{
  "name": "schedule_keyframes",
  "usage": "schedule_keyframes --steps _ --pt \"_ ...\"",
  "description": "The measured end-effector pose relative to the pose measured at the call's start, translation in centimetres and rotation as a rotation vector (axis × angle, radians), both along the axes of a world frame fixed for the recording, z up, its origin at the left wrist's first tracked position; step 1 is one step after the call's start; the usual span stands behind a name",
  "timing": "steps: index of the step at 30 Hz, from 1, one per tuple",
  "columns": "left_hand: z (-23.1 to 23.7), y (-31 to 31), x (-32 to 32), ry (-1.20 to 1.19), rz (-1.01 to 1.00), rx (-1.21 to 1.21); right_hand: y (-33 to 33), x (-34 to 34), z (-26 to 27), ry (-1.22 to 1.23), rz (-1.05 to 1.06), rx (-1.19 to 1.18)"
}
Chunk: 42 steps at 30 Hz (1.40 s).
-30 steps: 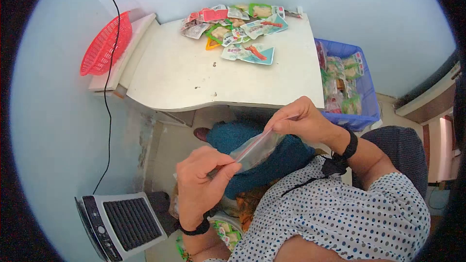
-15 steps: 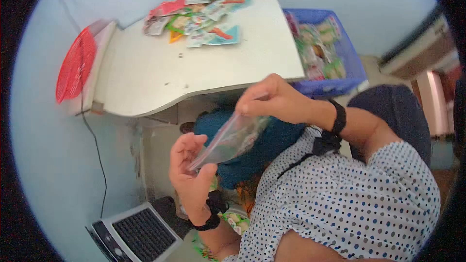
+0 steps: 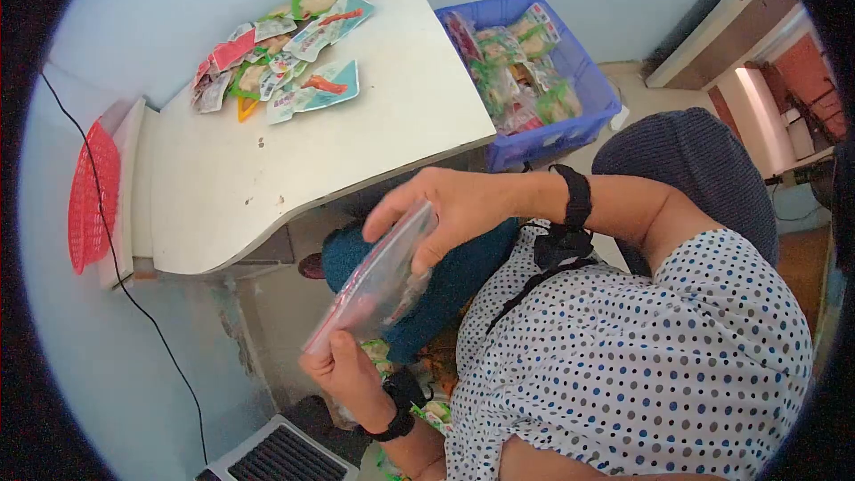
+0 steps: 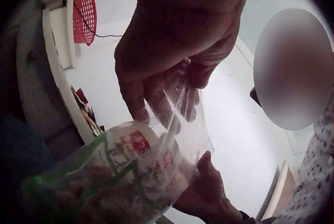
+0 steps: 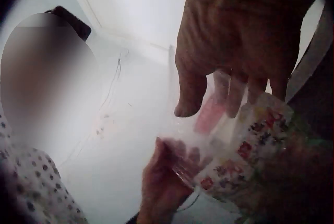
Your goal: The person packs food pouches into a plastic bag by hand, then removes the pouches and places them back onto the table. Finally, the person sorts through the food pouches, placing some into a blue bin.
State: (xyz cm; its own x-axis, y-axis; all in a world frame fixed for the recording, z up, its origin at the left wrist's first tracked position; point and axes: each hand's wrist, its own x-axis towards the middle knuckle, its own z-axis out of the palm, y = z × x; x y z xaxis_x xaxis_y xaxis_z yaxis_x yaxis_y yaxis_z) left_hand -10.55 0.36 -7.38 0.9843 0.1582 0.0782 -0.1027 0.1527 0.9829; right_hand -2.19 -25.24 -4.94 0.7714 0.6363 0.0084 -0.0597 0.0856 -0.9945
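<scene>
A clear zip bag (image 3: pixel 376 278) with a red line along its mouth slants between the two hands over the lap. Its lower corner is pinched by the left hand (image 3: pixel 349 383), thumb on the near side. Near its upper end, the right hand (image 3: pixel 468 203) has its thumb and straight, spread fingers on either side of the film. Inside the bag, the left wrist view shows food packets (image 4: pixel 122 153) with green edges and red labels. Printed packets (image 5: pixel 261 140) also show below the right fingers in the right wrist view.
Several food packets (image 3: pixel 316 89) lie at the back of the white desk (image 3: pixel 392 120). A blue crate (image 3: pixel 539 147) of bagged packets stands to its right. A red basket (image 3: pixel 93 205) leans at the left, behind a black cord. More packets (image 3: pixel 436 414) sit low beside the person.
The head view has swung right. The left hand opened at the bag's lower end, then took its corner again. The right hand went from pinching the top edge to straighter, spread fingers.
</scene>
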Motion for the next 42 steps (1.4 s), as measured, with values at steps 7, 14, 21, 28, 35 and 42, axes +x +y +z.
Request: schedule_keyframes --steps 7,14,21,28,35,42 --pt "1.3 -0.1 -0.6 0.187 -0.074 -0.099 -0.4 -0.6 -3.6 0.023 0.174 -0.105" --pt "-3.2 -0.4 0.5 0.403 0.044 0.048 -0.9 -1.6 -4.4 0.049 0.083 -0.257" --pt "-5.9 -1.5 0.2 0.552 -0.074 -0.073 -0.5 -2.2 -3.8 -0.444 -0.233 -0.289" --pt "-6.9 -1.2 0.6 0.568 -0.095 0.016 -0.9 -2.2 -1.6 -0.905 0.069 -0.408" --pt "-8.7 -0.6 0.8 0.549 -0.118 -0.062 -0.5 -2.4 -2.5 -0.963 0.336 -0.612" --pt "-8.2 1.6 0.8 0.3 0.101 0.105 -0.2 -0.8 -3.9 -0.736 0.237 -0.472"
